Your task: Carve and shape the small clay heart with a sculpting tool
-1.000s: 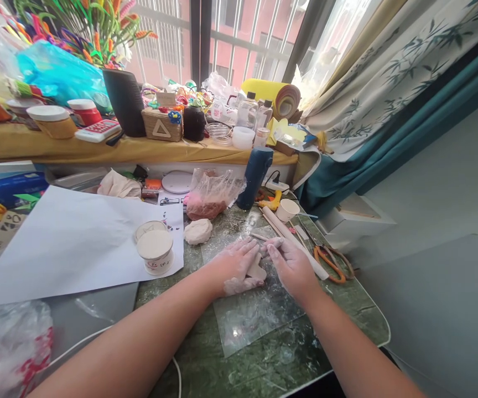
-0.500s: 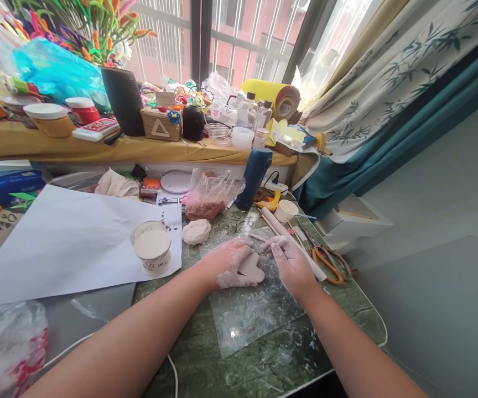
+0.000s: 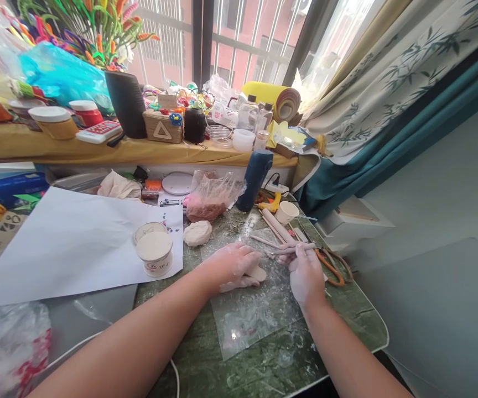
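A flat, pale clay piece [image 3: 258, 273] lies on a clear plastic sheet [image 3: 259, 320], mostly covered by my left hand [image 3: 239, 266]. My left fingers curl over its top while the thumb presses along the near side. Just to the right, my right hand [image 3: 305, 272], dusted with white, is closed around a slim stick-like modelling tool [image 3: 295, 249]. The tool is held nearly level, its tip pointing left, apart from the clay. Another thin stick [image 3: 263, 241] lies behind the hands. A rough lump of clay [image 3: 197, 233] sits beyond my left wrist.
Right of the hands lie a pale rolling pin [image 3: 278, 225] and orange-handled scissors [image 3: 333, 271]. A paper cup [image 3: 287, 212] and dark blue bottle [image 3: 255, 179] stand behind. White paper [image 3: 77, 243] with a lidded tub [image 3: 155, 253] covers the left side. A crowded windowsill [image 3: 206, 153] runs along the back.
My right hand has moved right, away from the clay, and the tool in it now lies more level. My left hand has closed further over the clay piece, hiding more of it.
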A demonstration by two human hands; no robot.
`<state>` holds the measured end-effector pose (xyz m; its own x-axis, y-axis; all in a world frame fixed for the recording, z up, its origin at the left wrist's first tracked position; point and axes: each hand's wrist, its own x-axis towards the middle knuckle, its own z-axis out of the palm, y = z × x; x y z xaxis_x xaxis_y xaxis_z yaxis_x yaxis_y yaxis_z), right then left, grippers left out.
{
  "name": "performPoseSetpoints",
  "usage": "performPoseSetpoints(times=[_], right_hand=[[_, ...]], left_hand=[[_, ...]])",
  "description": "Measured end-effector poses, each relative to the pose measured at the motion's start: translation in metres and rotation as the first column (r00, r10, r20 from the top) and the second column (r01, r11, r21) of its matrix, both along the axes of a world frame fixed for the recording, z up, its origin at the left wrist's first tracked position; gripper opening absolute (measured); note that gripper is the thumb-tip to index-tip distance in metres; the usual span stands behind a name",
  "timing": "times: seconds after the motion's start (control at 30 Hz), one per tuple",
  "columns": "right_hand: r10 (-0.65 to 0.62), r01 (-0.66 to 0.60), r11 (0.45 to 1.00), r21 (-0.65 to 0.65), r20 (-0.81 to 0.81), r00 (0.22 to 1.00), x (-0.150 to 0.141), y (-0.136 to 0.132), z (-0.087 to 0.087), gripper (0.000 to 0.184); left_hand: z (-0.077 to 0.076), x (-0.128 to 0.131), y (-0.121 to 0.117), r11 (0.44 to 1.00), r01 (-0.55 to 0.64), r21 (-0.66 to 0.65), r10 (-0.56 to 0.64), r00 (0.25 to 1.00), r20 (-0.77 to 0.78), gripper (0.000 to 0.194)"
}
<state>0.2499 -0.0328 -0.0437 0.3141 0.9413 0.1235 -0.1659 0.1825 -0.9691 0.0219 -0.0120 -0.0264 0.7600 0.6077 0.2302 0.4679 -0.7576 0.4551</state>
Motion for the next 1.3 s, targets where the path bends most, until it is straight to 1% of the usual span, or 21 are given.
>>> performPoseSetpoints(times=[0.03, 0.1, 0.17, 0.2, 0.23, 0.27, 0.37, 0.43, 0.5, 0.53, 0.57, 0.67, 0.7, 0.73, 0.8, 0.9, 1.03, 1.07, 1.17, 1.23, 1.3], right_hand=[[-0.002, 0.002, 1.000, -0.003, -0.049, 0.999, 0.003, 0.002, -0.003, 0.031], [0.003, -0.004, 1.000, -0.010, -0.139, 0.990, 0.008, 0.006, -0.005, 0.030], [0.016, -0.021, 1.000, -0.018, -0.216, 0.976, 0.013, 0.009, -0.006, 0.029], [0.026, -0.033, 0.999, -0.023, -0.247, 0.969, 0.015, 0.010, -0.005, 0.028], [0.037, -0.046, 0.999, -0.027, -0.275, 0.961, 0.017, 0.010, -0.005, 0.026], [0.046, -0.057, 0.998, -0.030, -0.298, 0.954, 0.018, 0.011, -0.005, 0.025], [0.064, -0.081, 0.996, -0.033, -0.339, 0.938, 0.019, 0.013, -0.007, 0.024], [0.074, -0.092, 0.995, -0.035, -0.351, 0.934, 0.018, 0.014, -0.008, 0.025], [0.083, -0.103, 0.994, -0.036, -0.354, 0.931, 0.016, 0.014, -0.009, 0.026], [0.088, -0.108, 0.993, -0.037, -0.354, 0.931, 0.015, 0.014, -0.009, 0.026], [0.093, -0.114, 0.993, -0.038, -0.352, 0.931, 0.014, 0.014, -0.008, 0.026], [0.110, -0.133, 0.990, -0.044, -0.344, 0.932, 0.012, 0.012, -0.007, 0.026], [0.113, -0.136, 0.990, -0.045, -0.342, 0.933, 0.012, 0.012, -0.007, 0.026], [0.115, -0.138, 0.989, -0.045, -0.340, 0.933, 0.012, 0.011, -0.006, 0.026], [0.116, -0.139, 0.989, -0.045, -0.335, 0.935, 0.012, 0.011, -0.006, 0.026], [0.118, -0.141, 0.989, -0.050, -0.324, 0.939, 0.012, 0.011, -0.007, 0.026], [0.114, -0.137, 0.989, -0.051, -0.311, 0.944, 0.012, 0.011, -0.008, 0.027], [0.114, -0.135, 0.990, -0.050, -0.309, 0.944, 0.012, 0.011, -0.008, 0.027], [0.114, -0.135, 0.990, -0.048, -0.306, 0.945, 0.012, 0.011, -0.008, 0.027], [0.115, -0.136, 0.989, -0.050, -0.304, 0.946, 0.011, 0.011, -0.008, 0.027], [0.118, -0.140, 0.989, -0.053, -0.302, 0.946, 0.011, 0.011, -0.008, 0.027]], left_hand=[[0.000, 0.001, 0.000, 0.999, -0.031, -0.031, 0.033, 0.998, 0.053, 0.043], [-0.001, 0.001, 0.003, 0.976, -0.163, -0.142, 0.185, 0.970, 0.159, 0.030], [-0.005, -0.001, 0.008, 0.910, -0.330, -0.251, 0.384, 0.899, 0.209, 0.034], [-0.007, -0.002, 0.011, 0.875, -0.395, -0.280, 0.458, 0.863, 0.214, 0.038], [-0.009, -0.003, 0.014, 0.846, -0.442, -0.298, 0.512, 0.830, 0.221, 0.042], [-0.011, -0.005, 0.017, 0.835, -0.458, -0.306, 0.530, 0.818, 0.222, 0.045], [-0.012, -0.009, 0.022, 0.848, -0.430, -0.311, 0.497, 0.847, 0.186, 0.039], [-0.008, -0.012, 0.021, 0.875, -0.390, -0.287, 0.444, 0.882, 0.158, 0.034], [-0.002, -0.015, 0.018, 0.906, -0.349, -0.241, 0.390, 0.908, 0.153, 0.035], [0.000, -0.017, 0.017, 0.922, -0.325, -0.211, 0.359, 0.921, 0.152, 0.041], [0.001, -0.019, 0.015, 0.939, -0.293, -0.179, 0.319, 0.937, 0.143, 0.053], [-0.001, -0.022, 0.013, 0.976, -0.200, -0.088, 0.201, 0.980, 0.001, 0.092], [-0.003, -0.022, 0.013, 0.978, -0.194, -0.074, 0.189, 0.980, -0.062, 0.099], [-0.005, -0.021, 0.013, 0.979, -0.190, -0.069, 0.181, 0.976, -0.117, 0.101], [-0.009, -0.019, 0.014, 0.980, -0.188, -0.063, 0.174, 0.967, -0.184, 0.097], [-0.010, -0.018, 0.015, 0.984, -0.163, -0.071, 0.146, 0.969, -0.202, 0.090], [-0.009, -0.023, 0.018, 0.988, -0.131, -0.086, 0.117, 0.981, -0.157, 0.100], [-0.009, -0.024, 0.018, 0.988, -0.118, -0.096, 0.104, 0.985, -0.138, 0.100], [-0.009, -0.024, 0.019, 0.988, -0.082, -0.131, 0.071, 0.993, -0.091, 0.084], [-0.007, -0.023, 0.017, 0.986, -0.109, -0.122, 0.103, 0.993, -0.058, 0.076], [-0.004, -0.023, 0.014, 0.985, -0.152, -0.084, 0.150, 0.988, -0.031, 0.077]])
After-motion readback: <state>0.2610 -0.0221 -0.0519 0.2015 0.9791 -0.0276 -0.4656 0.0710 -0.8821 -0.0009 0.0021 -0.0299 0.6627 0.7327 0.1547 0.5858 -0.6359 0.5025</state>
